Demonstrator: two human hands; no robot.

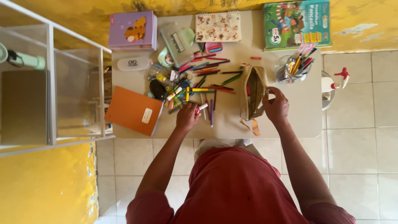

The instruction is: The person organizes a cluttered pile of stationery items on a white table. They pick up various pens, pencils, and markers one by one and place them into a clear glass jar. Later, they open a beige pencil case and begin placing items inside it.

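Observation:
My left hand [187, 117] is closed around a white marker with a red end [201, 108] near the table's front edge. A scatter of coloured pencils and pens [209, 79] lies just beyond it. My right hand [276, 107] grips the right side of a tan fabric pencil case [253, 92], which lies open with its mouth facing up. Its strap [253, 126] hangs toward the front edge.
On the beige table [298, 120] sit an orange notebook [133, 110], a purple book [132, 30], a spiral pad [218, 26], a green book [297, 24], a white case [132, 64] and a clear cup of pens [292, 68]. A white shelf [52, 83] stands left; a spray bottle [333, 83] right.

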